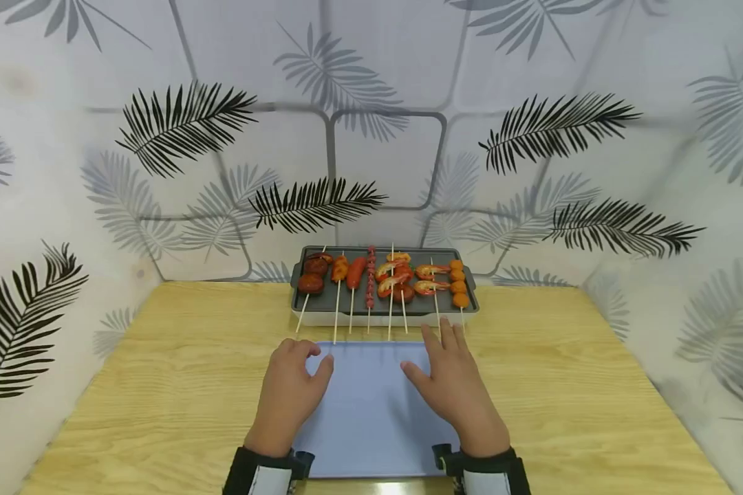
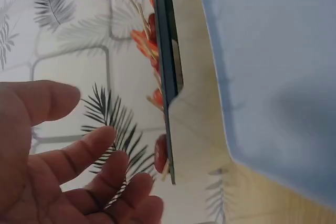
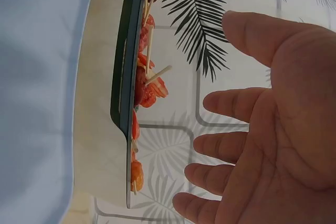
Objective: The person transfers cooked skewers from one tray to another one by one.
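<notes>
My left hand (image 1: 291, 392) hovers over the left edge of a light blue tray (image 1: 371, 419), its fingers loosely bent and holding nothing. Over the tray's right side is my right hand (image 1: 461, 388), fingers spread and fairly straight, also holding nothing. Beyond the tray stands a dark grey grill pan (image 1: 322, 302) on a white base, loaded with several skewers. Among them are a red sausage skewer (image 1: 356, 273), a shrimp skewer (image 1: 432, 287) and a skewer of orange balls (image 1: 460, 287). The wrist views show both palms apart from the pan and tray.
The tray and pan share a light wooden table (image 1: 563, 385). Right behind the table hangs a white cloth (image 1: 384, 158) with a leaf pattern, which also covers both sides. Skewer sticks (image 1: 336, 323) jut over the pan's front edge toward the tray.
</notes>
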Available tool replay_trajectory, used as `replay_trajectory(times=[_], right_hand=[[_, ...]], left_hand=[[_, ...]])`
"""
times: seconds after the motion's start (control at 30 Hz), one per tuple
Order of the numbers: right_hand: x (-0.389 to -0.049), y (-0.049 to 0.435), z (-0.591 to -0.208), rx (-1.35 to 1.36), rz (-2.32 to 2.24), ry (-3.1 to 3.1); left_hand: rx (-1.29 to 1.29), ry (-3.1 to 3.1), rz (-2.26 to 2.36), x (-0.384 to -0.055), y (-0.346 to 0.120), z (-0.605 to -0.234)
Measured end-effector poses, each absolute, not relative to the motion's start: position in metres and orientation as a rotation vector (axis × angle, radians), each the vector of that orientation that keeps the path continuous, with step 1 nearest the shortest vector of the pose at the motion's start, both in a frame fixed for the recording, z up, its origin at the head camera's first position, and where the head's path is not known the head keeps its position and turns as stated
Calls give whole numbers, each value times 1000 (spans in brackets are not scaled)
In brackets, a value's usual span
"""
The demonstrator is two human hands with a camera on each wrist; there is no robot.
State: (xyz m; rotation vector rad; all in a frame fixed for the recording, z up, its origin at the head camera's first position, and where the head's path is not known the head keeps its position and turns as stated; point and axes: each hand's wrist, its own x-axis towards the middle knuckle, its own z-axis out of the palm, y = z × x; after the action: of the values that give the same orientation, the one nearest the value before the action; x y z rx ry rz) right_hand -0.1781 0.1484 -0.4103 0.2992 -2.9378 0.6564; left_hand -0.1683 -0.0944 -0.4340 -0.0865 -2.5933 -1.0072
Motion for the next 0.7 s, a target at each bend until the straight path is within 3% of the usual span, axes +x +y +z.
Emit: replay_trajectory(times=[0.47, 0.7], right_hand=[[-180, 162, -411, 310, 652, -2838], [-196, 186, -416, 260, 671, -2732]], left_hand=[[154, -3012, -957, -172, -132, -457], [106, -3213, -932, -172, -138, -461]])
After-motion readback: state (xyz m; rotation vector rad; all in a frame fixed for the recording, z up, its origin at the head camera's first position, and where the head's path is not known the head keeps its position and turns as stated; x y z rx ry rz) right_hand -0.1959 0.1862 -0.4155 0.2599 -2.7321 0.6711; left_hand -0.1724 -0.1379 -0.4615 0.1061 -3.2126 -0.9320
